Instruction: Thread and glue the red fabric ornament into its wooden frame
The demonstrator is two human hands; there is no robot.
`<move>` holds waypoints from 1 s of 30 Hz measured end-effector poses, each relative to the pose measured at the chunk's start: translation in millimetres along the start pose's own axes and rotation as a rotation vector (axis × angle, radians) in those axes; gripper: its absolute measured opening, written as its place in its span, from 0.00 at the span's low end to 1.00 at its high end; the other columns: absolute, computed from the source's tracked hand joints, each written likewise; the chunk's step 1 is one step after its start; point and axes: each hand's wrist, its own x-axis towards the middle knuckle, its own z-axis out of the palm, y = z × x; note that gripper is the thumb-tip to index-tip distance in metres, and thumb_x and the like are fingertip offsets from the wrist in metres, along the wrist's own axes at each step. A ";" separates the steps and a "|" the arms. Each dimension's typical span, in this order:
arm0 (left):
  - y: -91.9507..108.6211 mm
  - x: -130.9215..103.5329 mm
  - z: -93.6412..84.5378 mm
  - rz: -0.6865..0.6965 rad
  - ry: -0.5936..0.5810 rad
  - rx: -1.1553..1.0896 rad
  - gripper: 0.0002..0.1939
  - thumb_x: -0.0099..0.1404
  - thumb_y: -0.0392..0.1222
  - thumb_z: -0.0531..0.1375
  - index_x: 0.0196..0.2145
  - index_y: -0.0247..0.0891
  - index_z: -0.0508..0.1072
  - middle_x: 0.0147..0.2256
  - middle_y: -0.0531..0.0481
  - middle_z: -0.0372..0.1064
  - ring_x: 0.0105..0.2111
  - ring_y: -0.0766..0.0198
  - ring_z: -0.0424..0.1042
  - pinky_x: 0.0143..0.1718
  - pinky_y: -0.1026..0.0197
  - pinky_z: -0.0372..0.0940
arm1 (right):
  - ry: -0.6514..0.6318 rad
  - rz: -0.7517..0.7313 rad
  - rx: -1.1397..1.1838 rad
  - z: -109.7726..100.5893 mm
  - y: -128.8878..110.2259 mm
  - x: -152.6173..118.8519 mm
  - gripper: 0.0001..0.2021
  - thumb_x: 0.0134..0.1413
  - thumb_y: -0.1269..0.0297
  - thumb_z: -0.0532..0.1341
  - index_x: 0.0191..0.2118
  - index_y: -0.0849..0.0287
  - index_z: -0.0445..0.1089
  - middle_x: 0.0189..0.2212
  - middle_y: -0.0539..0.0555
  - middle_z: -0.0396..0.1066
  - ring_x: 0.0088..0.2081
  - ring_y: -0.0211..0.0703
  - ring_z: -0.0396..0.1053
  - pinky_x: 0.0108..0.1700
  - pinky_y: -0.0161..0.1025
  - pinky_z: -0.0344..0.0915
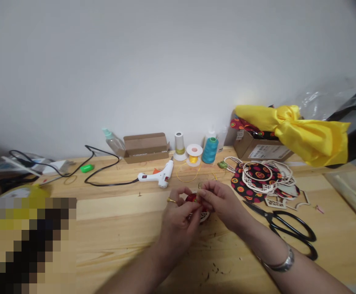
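- Your left hand [179,218] holds a small red piece [191,197], its thumb and fingers bent narrowly round the left and near sides.
- Your right hand [223,204] meets it from the right, thumb and forefinger drawn close together at that edge.
- The red piece therefore lies directly between your two sets of fingertips, to the right of your left palm and to the left of your right one; neither hand is clearly nearer.
- A pale openwork part [204,216] shows at the near side of the red, just under your fingers.
- Your fingers cover so much that I cannot tell the piece's long axis, or whether your right fingertips grip it or something fine at its edge.
- On the far side of your hands, a spool of yellow thread [193,158] stands with a loose loop on the wooden table [119,245].
- The white glue gun [158,176] lies far and left of your left hand.
- The black scissors [269,216] lie right of your right hand, blades pointing far left, handles near right.
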 end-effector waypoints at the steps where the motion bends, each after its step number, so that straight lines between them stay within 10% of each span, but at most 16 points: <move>1: -0.2 -0.2 0.6 -0.014 -0.002 0.005 0.10 0.57 0.30 0.55 0.27 0.37 0.76 0.38 0.43 0.60 0.34 0.64 0.68 0.29 0.64 0.64 | -0.008 0.014 0.031 0.6 -0.2 -0.4 0.10 0.45 0.64 0.59 0.22 0.60 0.57 0.14 0.43 0.58 0.16 0.28 0.49 0.19 0.29 0.45; 7: 3.6 0.4 -4.0 -0.083 -0.054 -0.120 0.07 0.56 0.31 0.54 0.27 0.36 0.72 0.35 0.43 0.65 0.41 0.58 0.66 0.29 0.65 0.63 | -0.044 0.037 0.058 -1.0 -0.6 -0.4 0.10 0.44 0.64 0.60 0.22 0.60 0.57 0.15 0.42 0.55 0.16 0.27 0.49 0.18 0.28 0.45; 14: 9.7 7.3 -9.9 -0.615 -0.215 -0.527 0.19 0.58 0.37 0.54 0.49 0.36 0.62 0.17 0.57 0.65 0.15 0.71 0.62 0.17 0.69 0.57 | 0.007 -0.072 -0.254 -4.0 2.5 1.3 0.07 0.47 0.67 0.56 0.22 0.61 0.60 0.16 0.44 0.58 0.19 0.31 0.54 0.21 0.30 0.52; 24: 5.1 10.5 -6.3 -0.600 -0.189 -0.591 0.11 0.54 0.36 0.57 0.38 0.35 0.71 0.31 0.48 0.73 0.28 0.64 0.70 0.29 0.65 0.64 | 0.053 -0.141 -0.526 -6.3 1.5 1.1 0.07 0.46 0.69 0.56 0.21 0.61 0.61 0.18 0.46 0.61 0.22 0.34 0.58 0.24 0.31 0.55; 30: 13.2 17.8 -13.7 -0.708 -0.178 -0.571 0.07 0.52 0.37 0.59 0.28 0.32 0.74 0.19 0.53 0.68 0.17 0.72 0.62 0.19 0.70 0.57 | 0.045 -0.111 -0.511 -6.8 0.4 2.2 0.07 0.44 0.68 0.57 0.20 0.61 0.61 0.17 0.46 0.60 0.21 0.33 0.57 0.23 0.30 0.55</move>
